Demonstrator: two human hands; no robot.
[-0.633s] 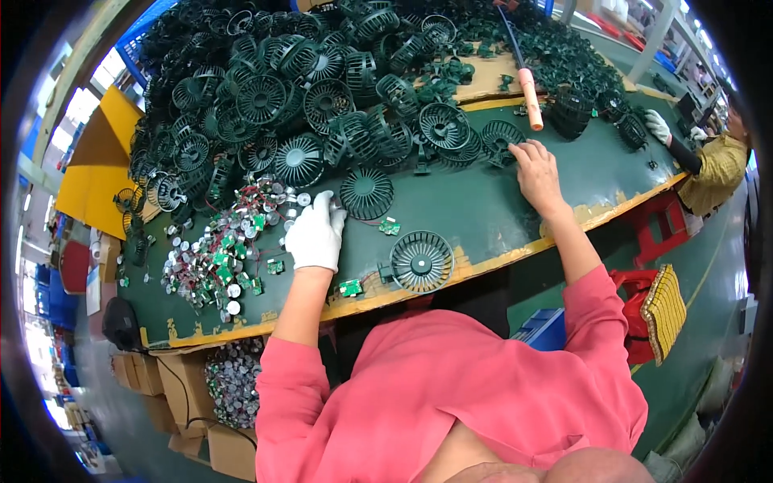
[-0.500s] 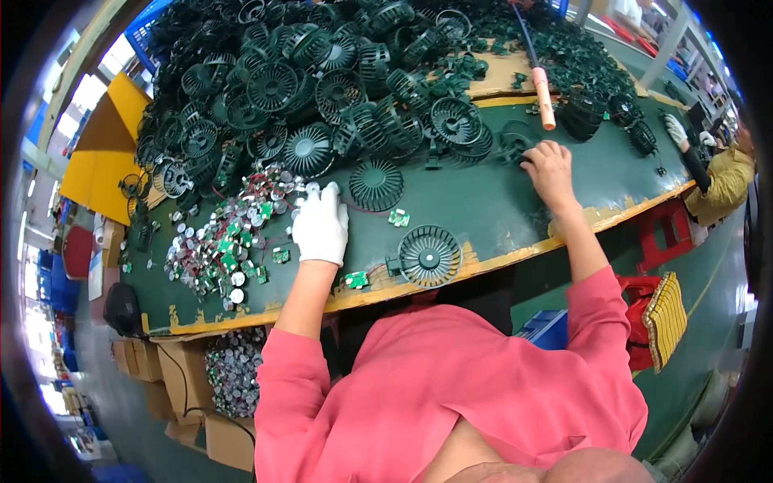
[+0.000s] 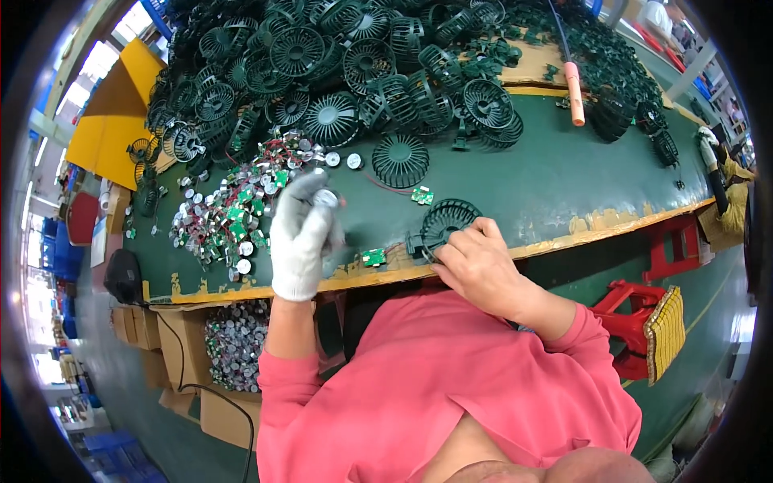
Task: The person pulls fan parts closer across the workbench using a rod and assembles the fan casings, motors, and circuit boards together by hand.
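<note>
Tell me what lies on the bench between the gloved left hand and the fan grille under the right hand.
Head view: a small green circuit board at the bench edge.

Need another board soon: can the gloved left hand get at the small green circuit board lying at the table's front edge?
Probably yes: the circuit board lies uncovered just beside the left hand, nothing between them, though that hand already holds a small round part.

Factory assembly bench: green worktable heaped with fan grilles, small motors, cartons
</note>
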